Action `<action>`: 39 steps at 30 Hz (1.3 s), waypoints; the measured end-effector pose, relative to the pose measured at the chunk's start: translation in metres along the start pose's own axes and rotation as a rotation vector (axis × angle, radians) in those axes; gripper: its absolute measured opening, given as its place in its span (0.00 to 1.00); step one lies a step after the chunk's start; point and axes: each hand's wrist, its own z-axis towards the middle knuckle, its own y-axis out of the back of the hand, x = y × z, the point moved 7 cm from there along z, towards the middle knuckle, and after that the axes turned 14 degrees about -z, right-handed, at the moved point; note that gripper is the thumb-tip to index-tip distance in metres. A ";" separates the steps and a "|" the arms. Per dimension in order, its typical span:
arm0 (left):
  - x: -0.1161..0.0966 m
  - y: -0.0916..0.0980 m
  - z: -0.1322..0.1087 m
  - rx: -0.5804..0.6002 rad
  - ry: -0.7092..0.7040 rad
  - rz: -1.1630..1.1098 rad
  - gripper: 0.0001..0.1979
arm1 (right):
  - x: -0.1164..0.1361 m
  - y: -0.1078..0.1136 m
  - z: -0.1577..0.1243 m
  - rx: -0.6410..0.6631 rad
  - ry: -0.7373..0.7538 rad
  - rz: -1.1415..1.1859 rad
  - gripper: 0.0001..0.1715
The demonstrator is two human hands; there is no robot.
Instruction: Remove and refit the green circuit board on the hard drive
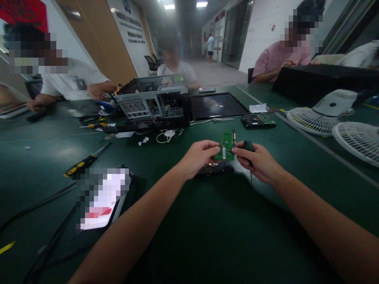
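Note:
A small green circuit board (227, 142) is held up between my two hands. My left hand (201, 156) pinches its left edge with thumb and fingers. At the board's lower right edge, the thumb of my right hand (257, 158) presses on it. That same hand also has a dark-handled screwdriver (248, 146) tucked in its fingers, its thin shaft pointing down. Just below the board, a black hard drive body (217, 168) lies on the green table, partly covered by my left hand.
An opened computer case (154, 104) lies across the table, beside a black panel (219, 105). Another hard drive (258, 120) is at the right, near white fan grilles (359, 140). A yellow-black screwdriver (85, 163) and a phone (103, 201) are at the left. Several people sit around.

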 end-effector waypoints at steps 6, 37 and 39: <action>0.001 0.003 0.001 0.039 -0.036 0.108 0.05 | 0.000 0.003 0.001 -0.013 0.005 0.008 0.19; -0.007 -0.001 -0.003 0.065 -0.242 0.533 0.12 | -0.006 0.002 0.002 0.021 -0.009 -0.086 0.16; -0.006 -0.001 -0.003 0.078 -0.275 0.625 0.11 | -0.007 0.001 0.002 0.037 -0.020 -0.112 0.16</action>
